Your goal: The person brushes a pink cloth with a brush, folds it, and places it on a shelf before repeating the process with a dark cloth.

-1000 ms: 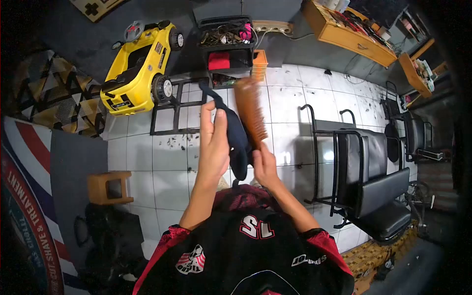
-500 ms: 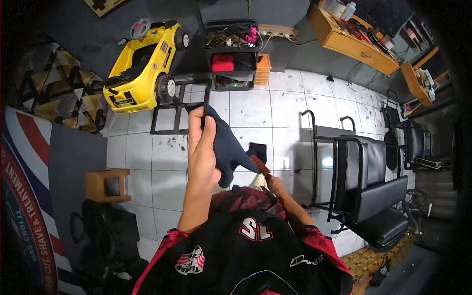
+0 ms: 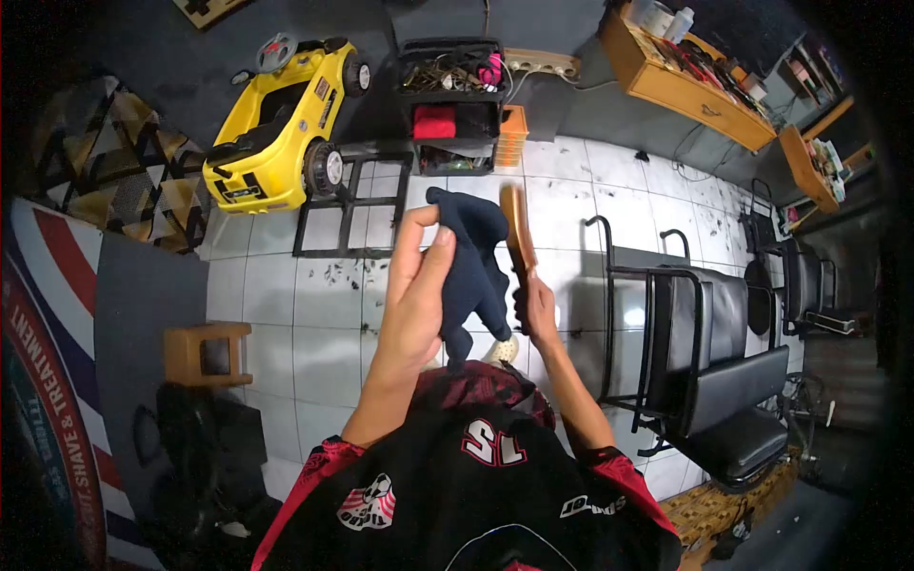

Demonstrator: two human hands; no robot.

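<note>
My left hand (image 3: 419,295) is closed, pinching a dark navy piece of cloth (image 3: 468,257) between thumb and fingers. The cloth hangs in front of me, with narrow lobes pointing down toward my lap. To its right, my right hand (image 3: 536,312) grips the handle of a brown brush (image 3: 517,224). The brush stands nearly upright beside the cloth, its wooden head level with the cloth's upper part.
Black padded chairs (image 3: 700,309) with metal frames stand on the right. A yellow toy car (image 3: 276,128), a black metal frame (image 3: 354,205) and a black shelf rack (image 3: 449,105) are ahead. At left is a brown stool (image 3: 207,354). Dark tufts lie scattered over the white tiled floor (image 3: 276,285).
My right hand has swung the brush up and forward, from the cloth's lower end to beside its upper part. My left hand has shifted right, and the cloth now hangs more bunched.
</note>
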